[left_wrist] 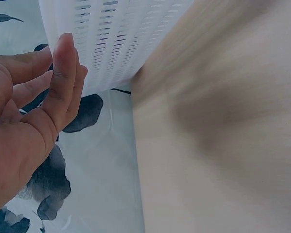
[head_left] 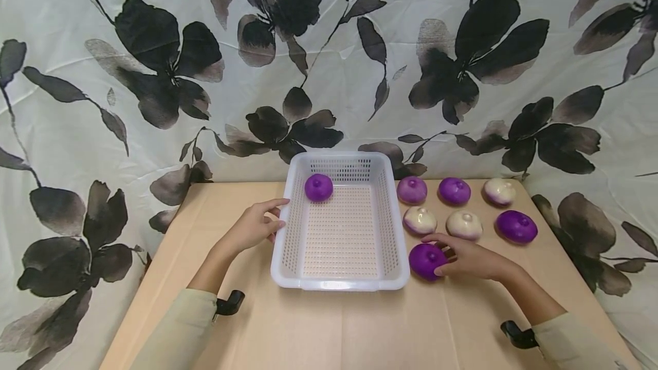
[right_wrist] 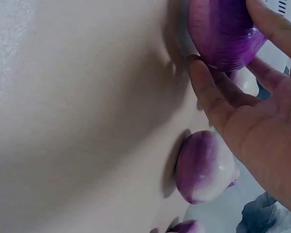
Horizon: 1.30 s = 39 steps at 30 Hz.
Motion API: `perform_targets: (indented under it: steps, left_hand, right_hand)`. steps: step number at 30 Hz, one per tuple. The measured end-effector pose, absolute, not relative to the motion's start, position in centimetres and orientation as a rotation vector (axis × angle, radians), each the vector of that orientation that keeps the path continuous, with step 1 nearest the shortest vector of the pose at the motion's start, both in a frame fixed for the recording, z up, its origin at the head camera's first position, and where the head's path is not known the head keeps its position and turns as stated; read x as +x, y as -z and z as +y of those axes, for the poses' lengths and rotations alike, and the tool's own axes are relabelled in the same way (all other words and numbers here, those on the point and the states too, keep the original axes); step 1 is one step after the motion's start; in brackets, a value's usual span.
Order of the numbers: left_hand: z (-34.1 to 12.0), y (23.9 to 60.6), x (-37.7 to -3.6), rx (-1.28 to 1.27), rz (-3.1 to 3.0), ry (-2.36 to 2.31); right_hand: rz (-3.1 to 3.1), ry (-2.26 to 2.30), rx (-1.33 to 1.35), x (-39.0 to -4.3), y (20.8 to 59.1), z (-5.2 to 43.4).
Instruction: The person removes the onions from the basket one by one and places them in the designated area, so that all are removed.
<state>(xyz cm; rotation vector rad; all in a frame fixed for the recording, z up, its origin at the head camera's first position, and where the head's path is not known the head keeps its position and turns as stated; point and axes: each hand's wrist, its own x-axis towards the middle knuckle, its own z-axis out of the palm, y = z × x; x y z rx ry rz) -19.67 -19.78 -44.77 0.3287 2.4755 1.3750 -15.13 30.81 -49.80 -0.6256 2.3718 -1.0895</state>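
Note:
A white perforated basket (head_left: 290, 227) stands in the middle of the tan table (head_left: 329, 330). One purple onion (head_left: 319, 187) lies in its far left corner. My left hand (head_left: 267, 218) sits at the basket's left wall with fingers relaxed and holds nothing. In the left wrist view the left hand (left_wrist: 63, 73) has straight fingers just beside the basket wall (left_wrist: 121, 39); contact is unclear. My right hand (head_left: 454, 256) grips a dark purple onion (head_left: 421, 261) on the table by the basket's near right corner. The right hand (right_wrist: 218, 92) curls thumb and fingers round this onion (right_wrist: 223, 29).
Several more onions lie right of the basket in two rows, among them a purple-white one (head_left: 412, 189), a pale one (head_left: 464, 225) and a purple one (head_left: 516, 226). A purple-white onion (right_wrist: 203, 167) lies close below my right hand. A floral cloth (head_left: 154, 73) hangs behind and around the table.

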Motion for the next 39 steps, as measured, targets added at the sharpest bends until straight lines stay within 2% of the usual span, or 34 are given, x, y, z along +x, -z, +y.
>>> perform_targets:
  steps: [39]
  left_hand:
    - [-19.99, 45.22, -19.63, 0.361, 2.477, -1.389]
  right_hand:
    - [2.356, 1.055, -0.607, -14.65, 50.06, 30.15]
